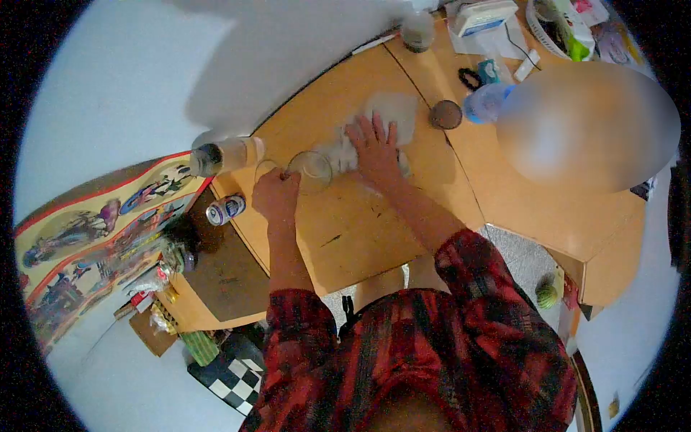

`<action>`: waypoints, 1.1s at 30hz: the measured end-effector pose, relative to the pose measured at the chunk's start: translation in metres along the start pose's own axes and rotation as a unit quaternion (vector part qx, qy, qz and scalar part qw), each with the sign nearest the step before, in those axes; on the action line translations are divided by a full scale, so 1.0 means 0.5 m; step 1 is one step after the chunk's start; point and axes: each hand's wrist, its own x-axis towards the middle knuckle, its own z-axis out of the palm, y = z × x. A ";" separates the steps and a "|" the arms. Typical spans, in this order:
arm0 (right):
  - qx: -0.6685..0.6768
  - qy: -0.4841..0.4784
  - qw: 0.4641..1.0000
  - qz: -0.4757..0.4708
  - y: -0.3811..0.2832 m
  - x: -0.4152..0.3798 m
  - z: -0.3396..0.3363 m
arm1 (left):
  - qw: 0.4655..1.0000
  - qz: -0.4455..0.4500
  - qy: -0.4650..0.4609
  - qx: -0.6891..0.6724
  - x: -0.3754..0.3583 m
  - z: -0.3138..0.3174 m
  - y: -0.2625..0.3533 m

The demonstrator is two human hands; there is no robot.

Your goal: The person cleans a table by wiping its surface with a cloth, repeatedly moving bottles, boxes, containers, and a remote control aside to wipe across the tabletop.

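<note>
My left hand (275, 193) is closed with its fingers pinched at the rims of two clear glasses. One glass (311, 171) stands to the right of the fingers, and the rim of the other (266, 170) shows just behind them. My right hand (376, 150) lies spread, palm down, on a pale crumpled cloth or tissue (397, 115) on the wooden table (360, 241). Part of the pale material also shows left of the hand, close to the right-hand glass. What lies under the palm is hidden.
A can (226, 209) and a clear bottle or jar (216, 157) are at the left edge. A dark round cup (445, 114), a blue-tinted bottle (486, 103), a black bracelet (470, 78) and a glass jar (417, 32) stand or lie farther back. A basket (560, 29) is at back right.
</note>
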 end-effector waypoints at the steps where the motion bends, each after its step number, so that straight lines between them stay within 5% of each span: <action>1: -0.038 -0.002 0.999 0.025 -0.004 0.040 -0.005 | 1.000 -0.012 0.003 0.018 -0.002 0.013 -0.026; 7: -0.077 0.038 0.996 0.026 0.023 0.227 0.008 | 0.999 -0.026 0.018 -0.019 -0.045 0.016 -0.070; 12: -0.127 0.042 0.991 0.018 0.024 0.231 0.020 | 0.998 -0.055 0.027 -0.006 -0.036 0.029 -0.069; 15: -0.100 0.064 0.993 0.009 0.036 0.121 0.040 | 0.997 -0.069 0.006 -0.020 -0.033 0.011 -0.039; 21: -0.008 0.016 0.999 0.050 0.051 -0.217 -0.003 | 0.997 0.015 0.026 0.073 0.012 0.039 0.000; 24: -0.042 0.011 0.998 0.034 0.088 -0.331 -0.035 | 0.997 0.075 0.021 0.015 0.041 0.066 0.010; 27: -0.007 -0.074 0.989 0.129 0.114 -0.391 -0.127 | 0.997 0.070 -0.013 0.018 0.034 0.041 0.074; 29: -0.048 0.063 0.978 0.193 0.170 -0.438 -0.146 | 0.992 0.121 0.003 0.028 0.047 0.077 0.087; 33: -0.138 0.106 0.938 0.300 0.283 -0.503 -0.161 | 0.990 0.134 -0.049 0.001 0.077 0.086 0.093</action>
